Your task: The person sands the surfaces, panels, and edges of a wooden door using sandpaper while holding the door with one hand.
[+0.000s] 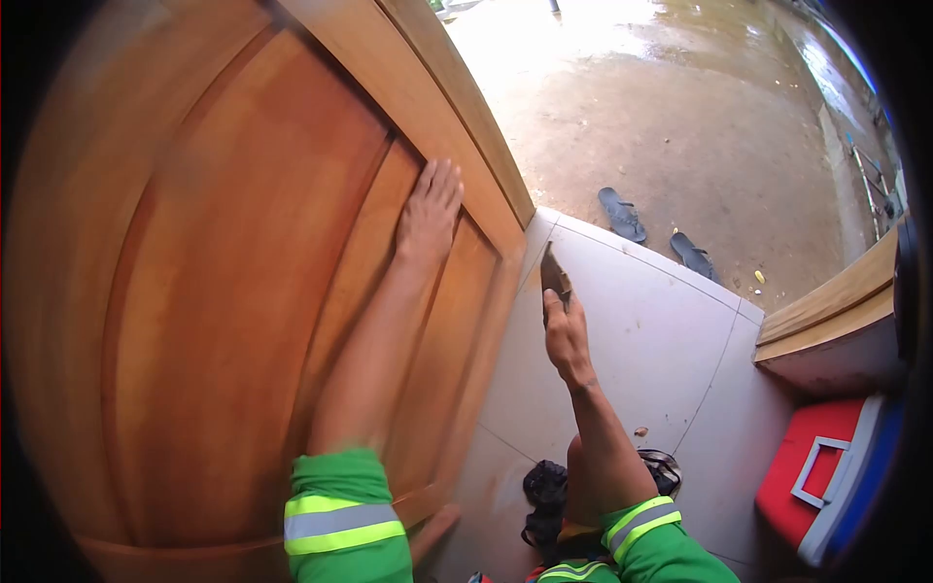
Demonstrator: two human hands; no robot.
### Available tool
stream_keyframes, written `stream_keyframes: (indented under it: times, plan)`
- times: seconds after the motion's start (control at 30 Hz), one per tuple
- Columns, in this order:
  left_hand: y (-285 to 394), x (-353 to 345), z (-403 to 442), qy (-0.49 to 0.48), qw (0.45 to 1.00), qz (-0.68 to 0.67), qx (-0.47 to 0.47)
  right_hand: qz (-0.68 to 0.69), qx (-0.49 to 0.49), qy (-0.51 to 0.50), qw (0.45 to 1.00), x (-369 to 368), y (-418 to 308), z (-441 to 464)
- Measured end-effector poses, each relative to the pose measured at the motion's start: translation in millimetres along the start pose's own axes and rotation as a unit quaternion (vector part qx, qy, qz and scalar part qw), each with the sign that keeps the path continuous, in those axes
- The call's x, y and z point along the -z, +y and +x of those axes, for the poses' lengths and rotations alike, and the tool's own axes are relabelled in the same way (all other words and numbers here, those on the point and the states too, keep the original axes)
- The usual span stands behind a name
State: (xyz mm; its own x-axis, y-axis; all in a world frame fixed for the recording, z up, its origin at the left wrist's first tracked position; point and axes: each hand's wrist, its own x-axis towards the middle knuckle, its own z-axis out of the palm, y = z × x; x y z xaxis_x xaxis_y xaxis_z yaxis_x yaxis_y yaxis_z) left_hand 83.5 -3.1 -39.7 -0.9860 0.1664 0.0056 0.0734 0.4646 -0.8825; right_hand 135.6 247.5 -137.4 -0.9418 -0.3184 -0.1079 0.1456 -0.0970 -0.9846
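Note:
A brown wooden panelled door (253,291) fills the left side of the view. My left hand (431,216) lies flat on its surface near the upper right panel, fingers stretched out, holding nothing. Right of the door's edge, my right hand (567,335) is closed around a thin, dark brown flat piece (555,274) that points up and away from me; what it is made of I cannot tell. That hand is above the white tiled floor (651,340), apart from the door. Both of my forearms come out of green sleeves with reflective bands.
A red and blue cooler box (812,457) with a grey handle stands at the lower right. Two dark flip-flops (622,216) lie on brown ground (671,126) beyond the tile edge. A wooden frame piece (826,316) is at right; black items (546,486) lie near my legs.

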Motion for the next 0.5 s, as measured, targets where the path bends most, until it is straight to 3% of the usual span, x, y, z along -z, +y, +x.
stream_keyframes:
  times: [0.1,0.17,0.3,0.37,0.5]
  plan:
    - [-20.6,61.4,-66.9,-0.017,0.969,-0.224,0.103,0.055,0.021,-0.033,0.998,-26.5,13.9,2.9]
    - [-61.5,118.6,-125.5,0.117,0.942,-0.209,0.234,0.025,0.124,-0.056,0.990,-56.9,23.9,-7.4]
    - [-115.6,200.8,-216.8,0.107,0.911,-0.023,0.397,0.006,0.262,-0.104,0.959,-137.2,13.7,-44.9]
    - [-121.4,208.8,-236.7,0.113,0.898,0.020,0.425,-0.109,0.333,-0.084,0.933,-183.4,-0.3,-80.4]
    - [-137.8,218.2,-252.7,0.130,0.881,0.069,0.450,-0.044,0.350,-0.013,0.936,-221.0,-7.6,-73.4]
